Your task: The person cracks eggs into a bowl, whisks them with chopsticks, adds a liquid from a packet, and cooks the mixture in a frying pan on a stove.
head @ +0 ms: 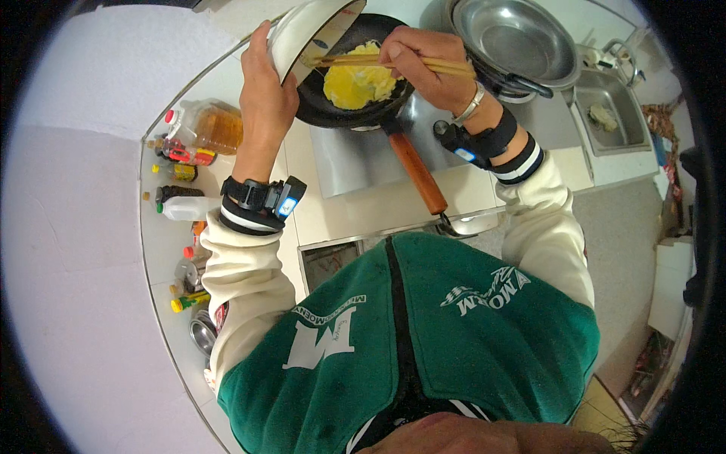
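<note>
My left hand [266,108] grips a white bowl [286,37] that is tilted on its side over the left part of a black frying pan [317,108]. With my right hand [428,65] I hold a pair of wooden chopsticks [354,59], their tips at the bowl's inner wall. Yellow egg [354,85], partly set, lies in the pan below the chopsticks. The pan's brown wooden handle [418,170] points toward my body. Most of the bowl's inside is hidden from me.
Several bottles stand along the wall at left, among them a large oil jug [212,127] and a white bottle [190,209]. A wide metal basin [516,34] sits right of the pan. Farther right is a steel sink [624,122] with a pale item [602,117] inside.
</note>
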### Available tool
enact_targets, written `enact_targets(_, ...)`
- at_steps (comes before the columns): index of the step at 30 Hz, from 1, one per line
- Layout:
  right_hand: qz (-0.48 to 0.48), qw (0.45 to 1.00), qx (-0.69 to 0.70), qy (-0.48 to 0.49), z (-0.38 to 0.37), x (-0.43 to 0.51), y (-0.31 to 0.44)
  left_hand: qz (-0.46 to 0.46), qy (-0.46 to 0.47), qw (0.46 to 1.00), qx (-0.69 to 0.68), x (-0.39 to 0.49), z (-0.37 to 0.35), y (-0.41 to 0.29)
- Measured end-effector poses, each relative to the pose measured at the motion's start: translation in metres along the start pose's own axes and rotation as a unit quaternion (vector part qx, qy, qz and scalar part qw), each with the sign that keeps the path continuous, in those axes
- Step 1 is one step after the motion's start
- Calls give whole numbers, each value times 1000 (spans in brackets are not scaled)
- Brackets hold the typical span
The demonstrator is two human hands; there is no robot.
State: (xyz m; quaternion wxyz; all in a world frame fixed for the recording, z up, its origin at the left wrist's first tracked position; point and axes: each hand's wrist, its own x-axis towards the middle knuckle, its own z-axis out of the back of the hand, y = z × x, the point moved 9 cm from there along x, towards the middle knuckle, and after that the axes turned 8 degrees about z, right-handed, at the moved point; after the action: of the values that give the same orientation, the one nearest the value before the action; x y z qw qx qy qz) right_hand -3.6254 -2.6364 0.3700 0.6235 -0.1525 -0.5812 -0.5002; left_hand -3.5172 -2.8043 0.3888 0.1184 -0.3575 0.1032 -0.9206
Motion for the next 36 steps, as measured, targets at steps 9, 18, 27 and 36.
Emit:
enact_targets(9, 16, 998, 22, -59, 8, -3, 1, -7, -13, 1000, -11, 0, -6, 3)
enact_targets(18, -127, 991, 44, -6, 1, -17, -31, -2, -53, 997, -54, -3, -2, 27)
enact_targets(27, -146, 960, -139, 196, -31, -32, -82, 274, -136, 931, -199, -42, 6, 136)
enact_targets(36, -52, 911, -181, 367, -79, -35, -144, 460, -217, 748, -427, -150, 9, 217)
